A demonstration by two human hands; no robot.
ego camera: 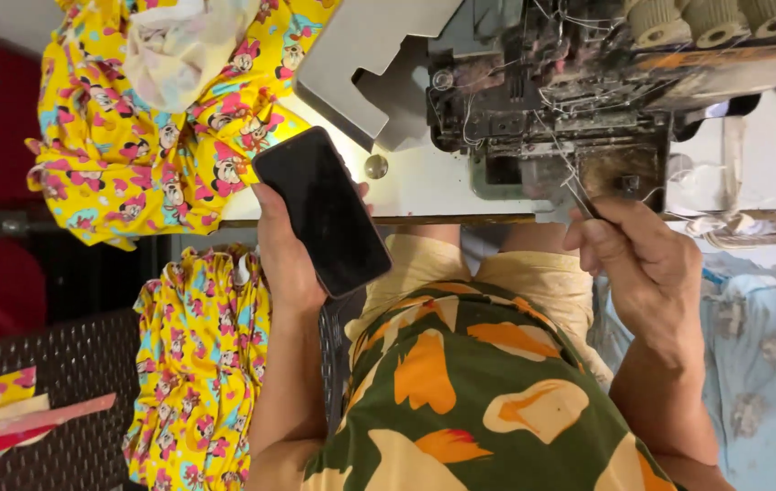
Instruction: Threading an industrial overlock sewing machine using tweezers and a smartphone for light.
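Note:
My left hand point(280, 250) holds a black phone point(322, 209) with a dark screen, tilted over the front edge of the sewing table point(406, 182). My right hand point(642, 259) pinches thin metal tweezers point(577, 193) whose tips point up at the needle area of the worn grey sewing machine point(551, 100). Thin threads hang across the machine's front. My lap and patterned green and orange shirt fill the lower middle.
Yellow printed fabric point(142, 155) is heaped on the table's left and more hangs below it point(201, 364). Cream thread cones point(715, 20) stand at the top right. A dark wicker basket point(70, 391) sits lower left; light blue cloth point(760, 364) lies at right.

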